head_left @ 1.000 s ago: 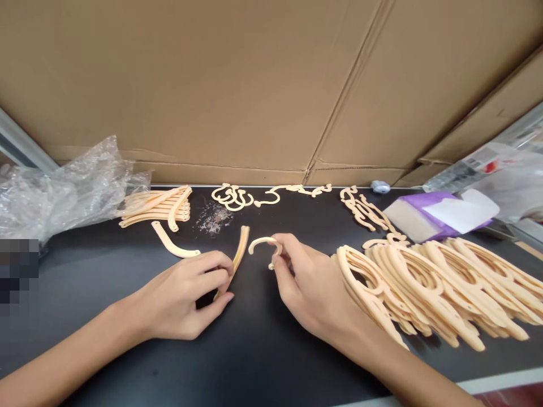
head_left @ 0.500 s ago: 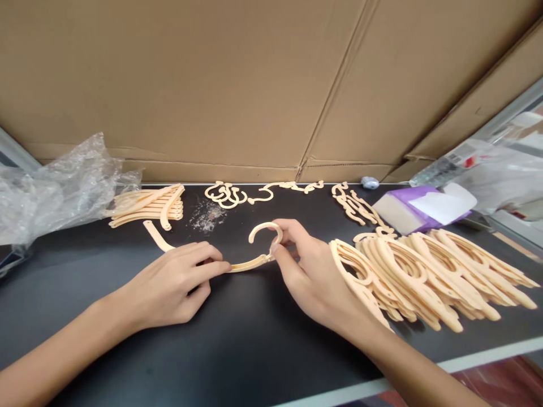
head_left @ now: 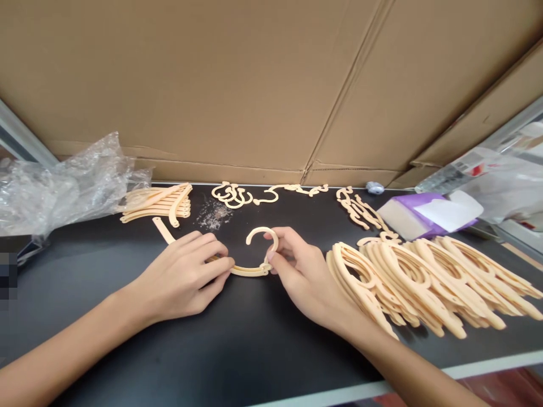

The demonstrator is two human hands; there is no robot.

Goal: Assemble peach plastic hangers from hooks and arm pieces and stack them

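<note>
Just above the black tabletop, my left hand (head_left: pixel 190 274) is closed on a curved, cream-coloured hanger arm (head_left: pixel 250 272), whose outer part passes under my fingers. My right hand (head_left: pixel 299 274) pinches a cream hanger hook (head_left: pixel 263 230) at its base, where it meets the inner end of the arm. The hook curls up and to the left. Behind my left hand another cream strip (head_left: pixel 163 230) sticks out; whether it joins the held arm is hidden.
Stacked hangers (head_left: pixel 424 277) lie at right beside a purple tissue pack (head_left: pixel 432 213). Loose hooks (head_left: pixel 233 196) and small curved pieces (head_left: pixel 356 206) lie along the back. Hanger arms (head_left: pixel 156 202) are piled at left, near clear plastic wrap (head_left: pixel 85 181). Cardboard (head_left: pixel 190 85) stands behind.
The hook and the inner end of the arm have tipped slightly lower in my fingers. My left fingers have closed further around the arm. The view has shifted a little.
</note>
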